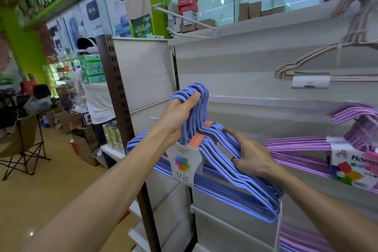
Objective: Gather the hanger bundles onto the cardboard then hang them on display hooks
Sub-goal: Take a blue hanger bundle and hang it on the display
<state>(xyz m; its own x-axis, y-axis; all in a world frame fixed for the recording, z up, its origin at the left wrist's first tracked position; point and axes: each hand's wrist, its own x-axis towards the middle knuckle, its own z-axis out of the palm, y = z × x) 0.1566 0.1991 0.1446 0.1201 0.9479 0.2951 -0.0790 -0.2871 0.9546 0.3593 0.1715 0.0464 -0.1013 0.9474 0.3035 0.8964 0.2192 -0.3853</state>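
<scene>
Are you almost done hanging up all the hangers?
Partly. Done: a purple bundle and a beige bundle already hang on the white display wall. In hand: the left hand grips the hook tops of the blue bundle while the right hand steadies its shoulder; it looks not yet seated on a hook. Whether more bundles wait is out of view.

Blue hanger bundle, orange band, paper label, upright against white shelving; purple bundles beside.
</scene>
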